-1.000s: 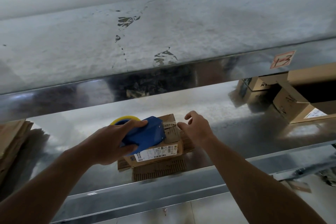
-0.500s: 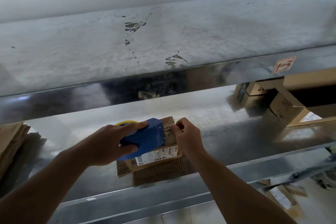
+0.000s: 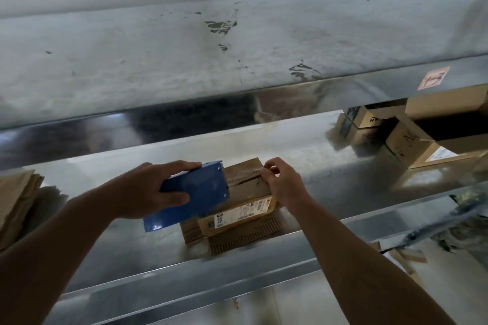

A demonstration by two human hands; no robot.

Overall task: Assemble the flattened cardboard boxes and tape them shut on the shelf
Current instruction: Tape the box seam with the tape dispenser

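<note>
One small cardboard box (image 3: 245,192) stands folded up near the front of the metal shelf (image 3: 343,192), on scraps of corrugated card (image 3: 245,237). Its top seam looks untaped as far as I can see. My left hand (image 3: 148,192) is wrapped round the blue tape dispenser (image 3: 195,195) at the seam's left end, and my right hand (image 3: 282,185) pinches the box's edge at the other end. Much is left, I judge: this seam, then the stack of flattened cardboard (image 3: 18,200) far left, with assembled boxes (image 3: 412,145) crowding the right and the upper shelf (image 3: 237,47) low overhead.
</note>
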